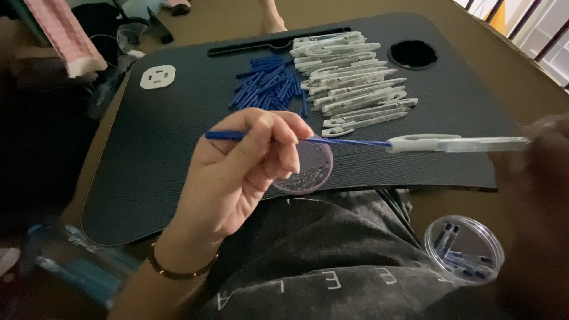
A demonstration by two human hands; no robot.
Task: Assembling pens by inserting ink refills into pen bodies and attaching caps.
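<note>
My left hand point(237, 172) pinches a thin blue refill rod point(347, 141) between thumb and fingers, held level above a black lap tray point(160, 148). The rod's right end sits inside a white and clear pen barrel point(456, 143), which my right hand point(536, 201) grips at the frame's right edge; that hand is dark and blurred. Below my left fingers a small round clear lid point(309, 175) rests on the tray's near edge.
A pile of blue refills point(267, 86) and a heap of white pen barrels point(349, 74) lie at the tray's far middle. A white round piece point(157, 76) sits far left, a cup hole point(413, 54) far right. A clear tub point(463, 249) holds blue-tipped parts on my lap.
</note>
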